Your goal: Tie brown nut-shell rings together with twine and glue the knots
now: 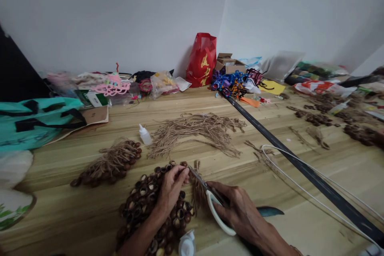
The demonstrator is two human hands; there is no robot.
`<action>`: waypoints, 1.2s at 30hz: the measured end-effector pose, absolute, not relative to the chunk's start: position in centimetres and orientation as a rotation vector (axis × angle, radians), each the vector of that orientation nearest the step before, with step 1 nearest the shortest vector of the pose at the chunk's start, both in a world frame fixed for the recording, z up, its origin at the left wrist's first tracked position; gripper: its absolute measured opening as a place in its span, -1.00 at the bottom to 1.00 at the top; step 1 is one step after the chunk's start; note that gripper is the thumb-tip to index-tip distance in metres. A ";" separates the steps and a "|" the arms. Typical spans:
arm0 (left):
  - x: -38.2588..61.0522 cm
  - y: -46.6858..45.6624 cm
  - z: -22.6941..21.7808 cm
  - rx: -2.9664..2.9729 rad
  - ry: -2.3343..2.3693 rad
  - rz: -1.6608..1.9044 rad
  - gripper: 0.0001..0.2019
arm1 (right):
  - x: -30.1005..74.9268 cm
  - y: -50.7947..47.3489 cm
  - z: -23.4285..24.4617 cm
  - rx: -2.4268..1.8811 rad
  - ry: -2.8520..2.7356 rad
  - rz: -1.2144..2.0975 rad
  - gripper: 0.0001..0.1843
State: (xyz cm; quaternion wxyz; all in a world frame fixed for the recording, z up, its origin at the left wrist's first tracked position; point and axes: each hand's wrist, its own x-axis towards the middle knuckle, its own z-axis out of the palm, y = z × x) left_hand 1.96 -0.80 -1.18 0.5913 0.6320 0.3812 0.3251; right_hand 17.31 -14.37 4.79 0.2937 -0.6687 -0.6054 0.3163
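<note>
My left hand [171, 186] is closed in a pinch above a heap of hollow brown nut shells [141, 198]. What its fingertips hold is too small to make out. In my right hand [243, 210] is a pair of scissors [220, 220] with white handles, its tips touching or very near the left fingertips. Under the scissor blades lies a small bundle of brown twine [198, 192]. A clear plastic bottle [187, 244] stands at the heap's near edge. From beneath my right wrist sticks out a dark teal, pointed piece [271, 211].
Beyond my hands lie loose lengths of twine [198, 128], a white dropper bottle [145, 134] and a pile of shells strung with twine [111, 162]. A white cable [300, 160] crosses a black strip [279, 150]. A red bag [201, 62] stands by the wall.
</note>
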 end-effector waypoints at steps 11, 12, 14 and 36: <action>1.9 -0.9 -1.2 1.457 0.876 0.740 -0.74 | 17.1 -14.3 4.2 -1.783 -1.595 0.826 -0.66; 1.9 -0.9 -1.2 1.464 0.872 0.739 -0.74 | 17.1 -14.3 4.2 -1.765 -1.592 0.826 -0.66; 1.9 -0.9 -1.3 1.474 0.872 0.739 -0.74 | 17.2 -14.4 4.0 -1.726 -1.574 0.824 -0.65; 1.8 -0.5 -2.0 1.432 0.861 0.735 -0.70 | 25.7 -20.0 1.0 -2.245 -1.849 0.187 -0.54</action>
